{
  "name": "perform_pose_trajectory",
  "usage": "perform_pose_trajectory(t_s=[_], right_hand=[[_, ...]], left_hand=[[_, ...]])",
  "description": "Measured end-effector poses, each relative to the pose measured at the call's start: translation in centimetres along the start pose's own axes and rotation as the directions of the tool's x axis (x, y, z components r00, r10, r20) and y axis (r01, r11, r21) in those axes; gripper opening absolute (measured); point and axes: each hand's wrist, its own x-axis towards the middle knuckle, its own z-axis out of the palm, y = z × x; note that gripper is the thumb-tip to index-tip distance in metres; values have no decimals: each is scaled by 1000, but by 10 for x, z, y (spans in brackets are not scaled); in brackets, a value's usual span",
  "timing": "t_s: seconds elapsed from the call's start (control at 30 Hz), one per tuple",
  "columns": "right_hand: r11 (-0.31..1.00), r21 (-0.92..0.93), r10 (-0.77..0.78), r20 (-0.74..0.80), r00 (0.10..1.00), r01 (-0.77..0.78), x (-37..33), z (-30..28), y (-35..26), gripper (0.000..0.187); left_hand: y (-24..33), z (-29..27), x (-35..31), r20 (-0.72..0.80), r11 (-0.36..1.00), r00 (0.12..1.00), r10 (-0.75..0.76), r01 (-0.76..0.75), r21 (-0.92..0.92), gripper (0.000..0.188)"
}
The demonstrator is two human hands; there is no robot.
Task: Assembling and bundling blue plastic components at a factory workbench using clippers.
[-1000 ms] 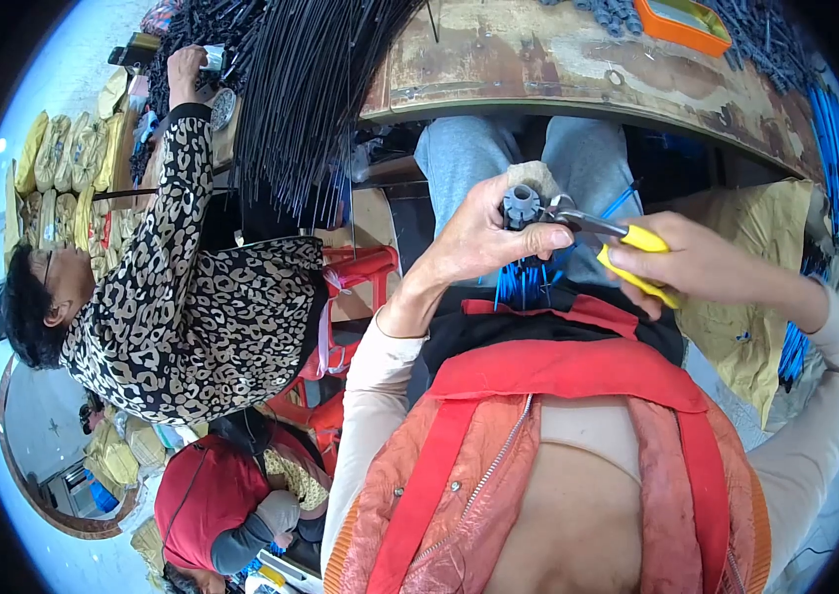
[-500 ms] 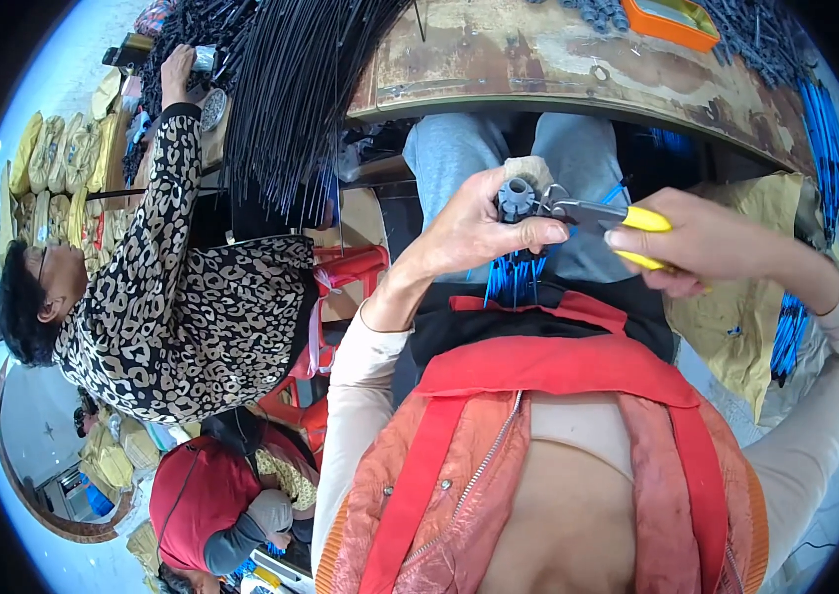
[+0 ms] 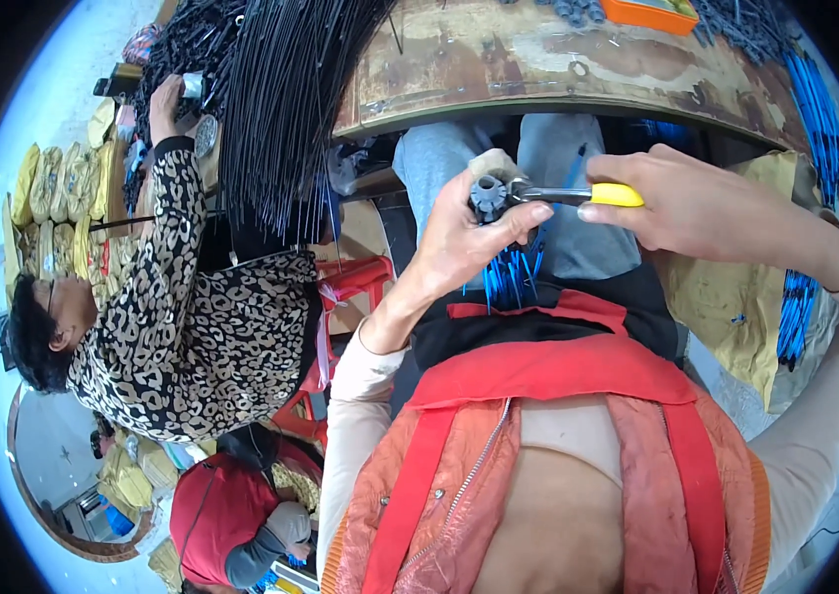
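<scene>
Pliers, steel, yellow-handled, gripped in right hand; left hand clamps toothed grey cylinder, short of near edge of worn wooden desk. I judge it mid-work, pliers' nose alongside; steps done and left unclear.

This looks like a workshop: a wooden table with a scuffed, patchy top bears loose grey parts and an orange tray, while a thick bundle of black rods hangs at its left end and blue rods gather at the right. Yellow-brown packages are stacked at the far left, near a heap of black parts. A co-worker in a patterned top and another in red are at the left side, and yellow-handled pliers are in use.
</scene>
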Motion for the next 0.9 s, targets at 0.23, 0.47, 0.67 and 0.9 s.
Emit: perform_pose_trajectory(t_s=[0.23,0.47,0.67,0.9], right_hand=[[647,752,178,6,984,-122,7,37,8,37],[681,705,129,150,980,-197,9,43,9,33],[856,500,-28,-207,978,130,7,59,9,34],[841,538,-77,14,997,57,8,54,10,35]], left_hand=[[-23,-22,-2,-77,960,991,107,-123,-253,47],[-26,-16,-14,-306,951,951,55,-143,-273,16],[-16,-19,-12,-173,980,984,35,-68,-189,32],[-11,-21,-15,82,991,996,-28,38,-126,33]])
